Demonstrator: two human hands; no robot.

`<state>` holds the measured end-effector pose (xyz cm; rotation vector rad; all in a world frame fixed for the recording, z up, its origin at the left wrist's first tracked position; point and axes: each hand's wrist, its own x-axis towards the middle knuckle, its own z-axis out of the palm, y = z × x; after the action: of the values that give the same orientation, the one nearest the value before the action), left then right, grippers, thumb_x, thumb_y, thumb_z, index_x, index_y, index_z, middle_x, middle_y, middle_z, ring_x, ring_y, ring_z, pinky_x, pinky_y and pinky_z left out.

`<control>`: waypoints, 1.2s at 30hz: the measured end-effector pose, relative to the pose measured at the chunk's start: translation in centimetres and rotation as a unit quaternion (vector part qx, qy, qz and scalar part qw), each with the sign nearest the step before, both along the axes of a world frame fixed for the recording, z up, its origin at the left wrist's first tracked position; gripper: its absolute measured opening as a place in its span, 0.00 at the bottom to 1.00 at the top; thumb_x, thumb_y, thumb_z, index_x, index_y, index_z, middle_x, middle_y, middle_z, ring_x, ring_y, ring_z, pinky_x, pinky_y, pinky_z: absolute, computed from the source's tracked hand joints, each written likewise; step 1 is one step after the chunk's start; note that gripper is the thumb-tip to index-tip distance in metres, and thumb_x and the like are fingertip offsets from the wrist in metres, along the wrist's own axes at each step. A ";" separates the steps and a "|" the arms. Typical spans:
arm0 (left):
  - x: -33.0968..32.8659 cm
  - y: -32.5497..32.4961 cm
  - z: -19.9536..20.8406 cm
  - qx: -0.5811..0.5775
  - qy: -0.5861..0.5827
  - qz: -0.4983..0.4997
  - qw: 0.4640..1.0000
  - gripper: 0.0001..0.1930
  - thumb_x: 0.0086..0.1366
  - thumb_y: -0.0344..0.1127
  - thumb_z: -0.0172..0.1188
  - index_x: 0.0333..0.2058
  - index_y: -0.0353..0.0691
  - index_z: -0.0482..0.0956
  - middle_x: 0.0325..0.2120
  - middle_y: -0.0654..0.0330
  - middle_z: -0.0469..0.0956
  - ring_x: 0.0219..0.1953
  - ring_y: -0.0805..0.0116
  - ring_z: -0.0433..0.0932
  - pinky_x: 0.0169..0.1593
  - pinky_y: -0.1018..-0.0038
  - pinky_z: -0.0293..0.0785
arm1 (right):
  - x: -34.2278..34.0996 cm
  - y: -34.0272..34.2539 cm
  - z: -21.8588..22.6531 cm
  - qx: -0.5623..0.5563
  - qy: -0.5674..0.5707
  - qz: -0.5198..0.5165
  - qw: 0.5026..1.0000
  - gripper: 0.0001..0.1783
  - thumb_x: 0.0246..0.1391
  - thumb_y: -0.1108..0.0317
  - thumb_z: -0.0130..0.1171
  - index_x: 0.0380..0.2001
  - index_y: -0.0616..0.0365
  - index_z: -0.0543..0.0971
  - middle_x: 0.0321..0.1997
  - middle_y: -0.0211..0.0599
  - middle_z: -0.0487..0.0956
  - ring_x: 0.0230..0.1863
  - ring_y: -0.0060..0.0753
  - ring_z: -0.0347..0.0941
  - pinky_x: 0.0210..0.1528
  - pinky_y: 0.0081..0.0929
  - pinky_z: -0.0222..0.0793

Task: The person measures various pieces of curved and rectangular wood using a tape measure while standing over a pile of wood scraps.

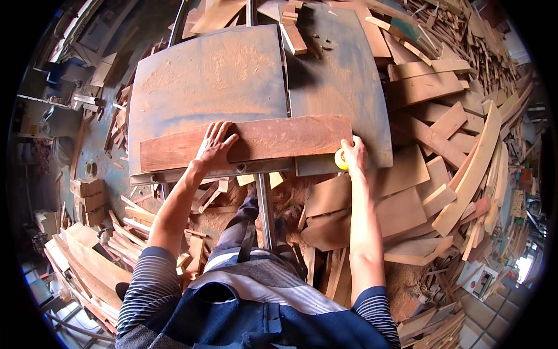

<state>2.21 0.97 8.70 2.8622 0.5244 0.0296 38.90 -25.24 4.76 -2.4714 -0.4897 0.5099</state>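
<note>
A long reddish-brown board (290, 138) lies crosswise along the near edge of a metal machine table (203, 75), spanning the narrow gap between its two panels. My left hand (215, 146) rests on the board left of its middle, fingers stretched out over the top face. At the board's right end is my right hand (356, 153), its fingers curled round a yellow round object (340, 159). That object is partly covered by the hand, so its exact kind does not show. The right fingertips are at the board's end corner.
Sawdust coats the table. A few wood blocks (294, 36) sit at its far side by the gap. Cut planks (401, 215) are heaped to the right, and more boards (87, 262) lie at lower left. A metal bar (264, 209) runs below the table near my legs.
</note>
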 end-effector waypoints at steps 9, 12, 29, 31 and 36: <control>1.8 3.8 0.0 0.010 -0.016 0.003 1.000 0.43 0.34 0.51 0.78 0.51 0.42 0.76 0.62 0.42 0.61 0.66 0.40 0.58 0.70 0.45 0.52 | 1.7 3.1 -2.0 0.042 -0.010 -0.010 0.999 0.36 0.51 0.50 0.64 0.60 0.60 0.75 0.58 0.58 0.79 0.60 0.59 0.74 0.63 0.45 0.69; 2.2 4.4 -0.3 0.012 -0.040 0.006 0.999 0.42 0.34 0.51 0.79 0.50 0.42 0.77 0.61 0.41 0.62 0.65 0.40 0.58 0.70 0.45 0.53 | 2.0 3.7 -2.1 0.054 -0.007 -0.018 0.998 0.37 0.51 0.50 0.64 0.60 0.60 0.75 0.58 0.59 0.78 0.61 0.59 0.74 0.63 0.45 0.69; 4.3 8.5 -0.1 0.021 0.004 0.026 0.999 0.42 0.39 0.54 0.77 0.54 0.43 0.76 0.64 0.42 0.62 0.68 0.42 0.58 0.73 0.49 0.51 | 4.4 8.7 -0.4 0.041 -0.001 0.015 0.999 0.34 0.50 0.50 0.65 0.54 0.63 0.78 0.52 0.56 0.82 0.55 0.56 0.78 0.57 0.43 0.72; 4.8 9.4 -0.6 0.030 -0.022 0.020 0.999 0.42 0.38 0.53 0.78 0.53 0.43 0.77 0.62 0.42 0.64 0.67 0.42 0.59 0.72 0.49 0.52 | 5.5 9.3 -1.3 0.041 -0.007 0.008 0.999 0.34 0.50 0.50 0.65 0.54 0.62 0.78 0.53 0.55 0.82 0.56 0.56 0.78 0.57 0.44 0.72; 6.0 11.8 -0.1 0.000 -0.014 0.026 1.000 0.42 0.34 0.52 0.79 0.50 0.40 0.77 0.64 0.41 0.62 0.68 0.40 0.57 0.72 0.50 0.53 | 5.6 12.5 0.8 0.034 0.028 -0.004 0.999 0.31 0.52 0.57 0.67 0.55 0.66 0.77 0.53 0.53 0.82 0.54 0.47 0.79 0.57 0.37 0.72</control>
<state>8.19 12.74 8.65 2.8427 0.5941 0.0784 44.46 -12.72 5.55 -2.3860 -0.4667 0.5488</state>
